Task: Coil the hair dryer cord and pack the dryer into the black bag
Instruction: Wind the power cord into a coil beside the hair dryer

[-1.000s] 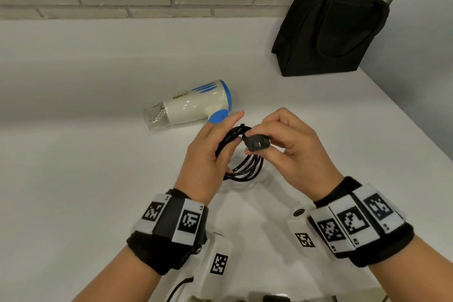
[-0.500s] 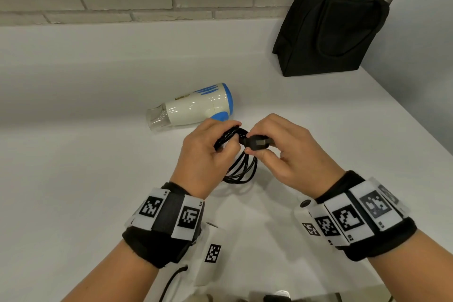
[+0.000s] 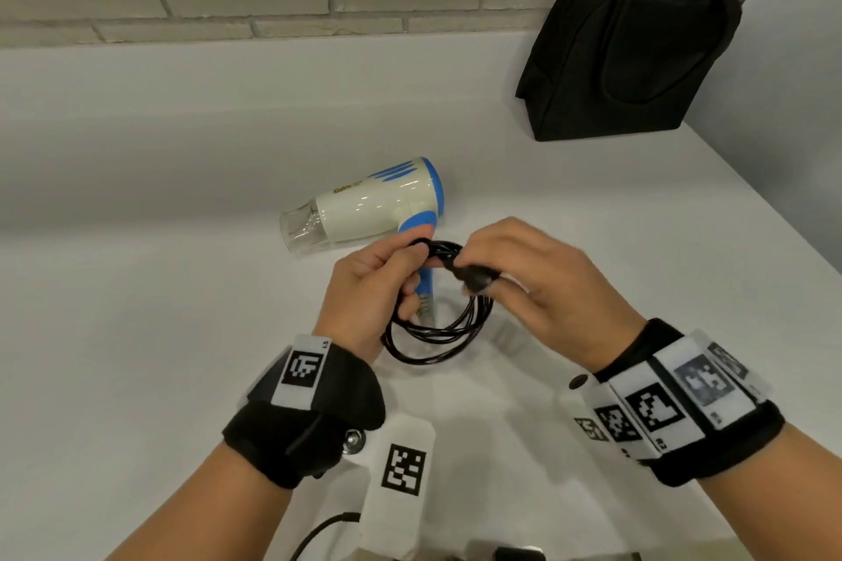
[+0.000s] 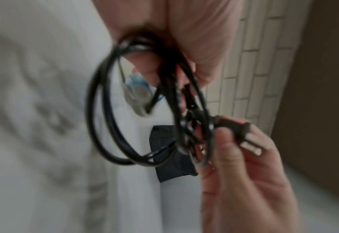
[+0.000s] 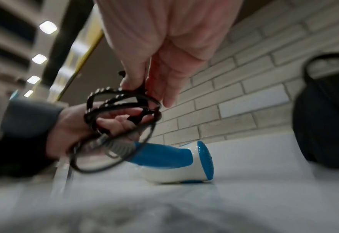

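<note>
since a second ago both hands have drawn closer together over the coil, and the dryer's handle now shows through the loops. the black bag (image 3: 628, 50) stands at the wall, well apart. the hair dryer (image 3: 373, 205) lies on the white counter (image 3: 136, 287). the left hand (image 3: 364, 287) grips the coiled cord (image 3: 437, 333); the right hand (image 3: 537, 282) pinches the plug (image 3: 476, 280).

glossy plastic hair dryer (image 3: 378, 200), shiny black cord (image 3: 437, 333), matt cloth bag (image 3: 628, 50), smooth white counter (image 3: 136, 310).
</note>
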